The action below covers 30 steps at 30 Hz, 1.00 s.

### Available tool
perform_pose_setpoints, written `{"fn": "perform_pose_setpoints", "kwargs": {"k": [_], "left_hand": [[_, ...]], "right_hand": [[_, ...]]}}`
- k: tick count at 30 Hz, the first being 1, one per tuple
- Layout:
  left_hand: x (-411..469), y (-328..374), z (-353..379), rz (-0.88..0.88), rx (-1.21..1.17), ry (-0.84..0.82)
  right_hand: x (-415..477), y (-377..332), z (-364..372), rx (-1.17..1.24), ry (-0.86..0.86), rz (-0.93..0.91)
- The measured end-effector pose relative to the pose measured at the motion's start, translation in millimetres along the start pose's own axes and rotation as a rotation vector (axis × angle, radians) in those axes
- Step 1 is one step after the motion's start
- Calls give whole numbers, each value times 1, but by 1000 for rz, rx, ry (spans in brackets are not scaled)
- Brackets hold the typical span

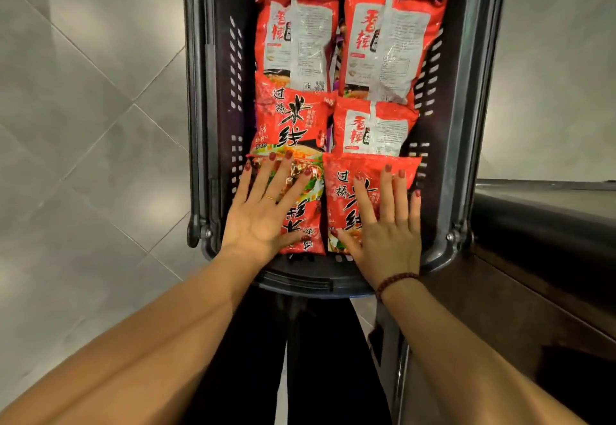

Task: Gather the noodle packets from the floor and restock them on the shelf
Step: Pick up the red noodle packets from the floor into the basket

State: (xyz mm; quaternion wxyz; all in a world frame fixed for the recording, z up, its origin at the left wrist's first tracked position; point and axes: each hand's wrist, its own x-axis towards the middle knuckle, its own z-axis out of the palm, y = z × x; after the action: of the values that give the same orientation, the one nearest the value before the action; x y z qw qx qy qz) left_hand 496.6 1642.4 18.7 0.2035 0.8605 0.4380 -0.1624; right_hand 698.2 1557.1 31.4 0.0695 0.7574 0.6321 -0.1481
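So my left hand (263, 214) and right hand (388, 228) lay flat, fingers (282, 176) spread, on the near noodle packets (350, 198) in the basket (480, 91); gathering seemed done, shelving next needed an actual grip.

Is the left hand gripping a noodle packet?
No, the left hand lies flat, fingers straight, on a red packet in the basket.

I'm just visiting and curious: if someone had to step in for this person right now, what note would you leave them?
Left hand: fingers straight, resting flat on the near left packet.
Right hand: flat on the near right packet.
Four more packets lie beyond, all in the basket on the floor.
Done: gathering, apparently.
Left: restock the shelf, not clearly in view.
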Motion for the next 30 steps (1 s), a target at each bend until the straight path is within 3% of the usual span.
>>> {"fn": "perform_pose_setpoints", "kwargs": {"k": [6,13,15,21,25,30], "left_hand": [[20,-3,10,-59,35,-169],[16,0,-7,-12,44,-147],[8,2,-26,31,-14,-91],[-32,12,-114,293,-132,106],[-62,29,-188,456,-213,127],[-103,67,-267,695,-162,93]], "right_hand": [[14,10,30,-9,-75,-10],[13,2,13,54,-202,56],[7,-5,-8,132,-162,93],[-35,-31,-100,329,55,306],[-84,-47,-169,419,203,433],[-169,-72,-233,409,205,671]]}}
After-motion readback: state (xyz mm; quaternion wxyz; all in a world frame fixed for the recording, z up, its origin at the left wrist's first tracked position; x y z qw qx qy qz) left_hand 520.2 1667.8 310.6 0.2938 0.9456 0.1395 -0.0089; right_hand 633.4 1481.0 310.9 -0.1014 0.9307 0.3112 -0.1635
